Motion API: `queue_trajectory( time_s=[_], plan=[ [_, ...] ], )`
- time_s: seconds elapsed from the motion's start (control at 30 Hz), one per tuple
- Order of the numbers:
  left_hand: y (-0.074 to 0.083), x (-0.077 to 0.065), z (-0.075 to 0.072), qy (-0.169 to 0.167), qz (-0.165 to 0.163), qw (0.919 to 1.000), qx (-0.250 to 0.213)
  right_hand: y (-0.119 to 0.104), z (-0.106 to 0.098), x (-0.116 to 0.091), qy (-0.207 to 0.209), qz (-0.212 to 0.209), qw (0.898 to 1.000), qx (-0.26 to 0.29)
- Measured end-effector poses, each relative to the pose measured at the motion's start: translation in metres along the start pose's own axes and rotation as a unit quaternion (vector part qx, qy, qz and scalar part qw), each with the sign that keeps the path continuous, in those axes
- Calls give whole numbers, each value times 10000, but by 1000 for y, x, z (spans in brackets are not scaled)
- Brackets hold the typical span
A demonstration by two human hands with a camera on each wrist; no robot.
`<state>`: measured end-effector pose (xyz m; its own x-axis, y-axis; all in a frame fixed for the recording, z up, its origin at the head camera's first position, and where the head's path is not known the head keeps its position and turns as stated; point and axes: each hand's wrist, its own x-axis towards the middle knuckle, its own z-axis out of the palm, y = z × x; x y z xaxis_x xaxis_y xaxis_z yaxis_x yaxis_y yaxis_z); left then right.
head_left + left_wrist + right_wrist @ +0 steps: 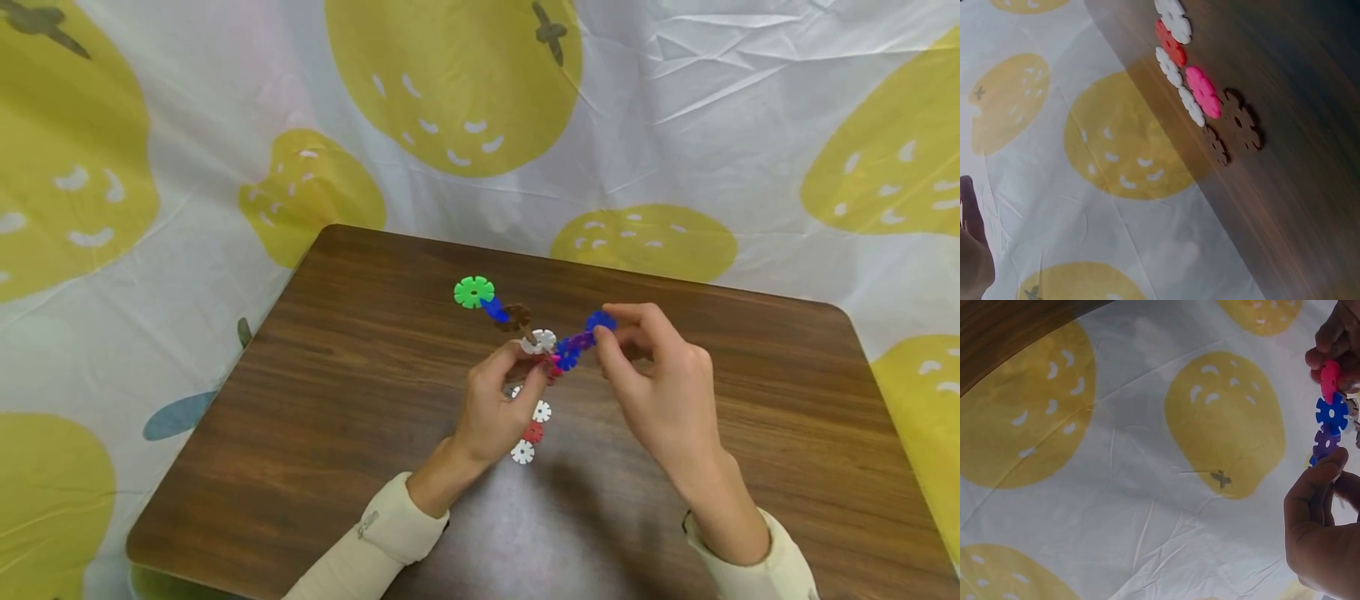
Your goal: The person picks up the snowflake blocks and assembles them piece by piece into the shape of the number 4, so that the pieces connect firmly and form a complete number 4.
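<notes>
Between the two hands runs a chain of notched plastic snowflake discs slotted together. My left hand pinches it near a pink disc, beside a white disc. From there a brown disc, a blue one and a green disc stretch away to the upper left. Towards the right, a blue disc and a purple disc lead to a blue end disc. That end disc is pinched between thumb and fingers of my right hand.
Loose discs lie on the wooden table below the hands: white, red, pink and brown among them. A white curtain with yellow fruit prints hangs behind the table's far edge.
</notes>
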<state>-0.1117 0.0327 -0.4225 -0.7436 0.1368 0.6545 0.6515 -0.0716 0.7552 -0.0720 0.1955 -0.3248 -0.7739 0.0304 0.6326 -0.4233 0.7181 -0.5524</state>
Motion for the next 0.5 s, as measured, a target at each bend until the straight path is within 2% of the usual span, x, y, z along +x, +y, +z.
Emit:
queue_trajectory(
  time_s=[0.1,0.2,0.5],
  plan=[
    [3,1,1,-75,-522,9966,-625,1,2,0,60,-67,9999,-100],
    [5,2,2,-118,-790,9928,-896,3,3,-1,112,-145,9996,-200],
    [7,5,2,-242,-1113,9891,-937,6,8,-3,162,-257,9994,-186]
  ],
)
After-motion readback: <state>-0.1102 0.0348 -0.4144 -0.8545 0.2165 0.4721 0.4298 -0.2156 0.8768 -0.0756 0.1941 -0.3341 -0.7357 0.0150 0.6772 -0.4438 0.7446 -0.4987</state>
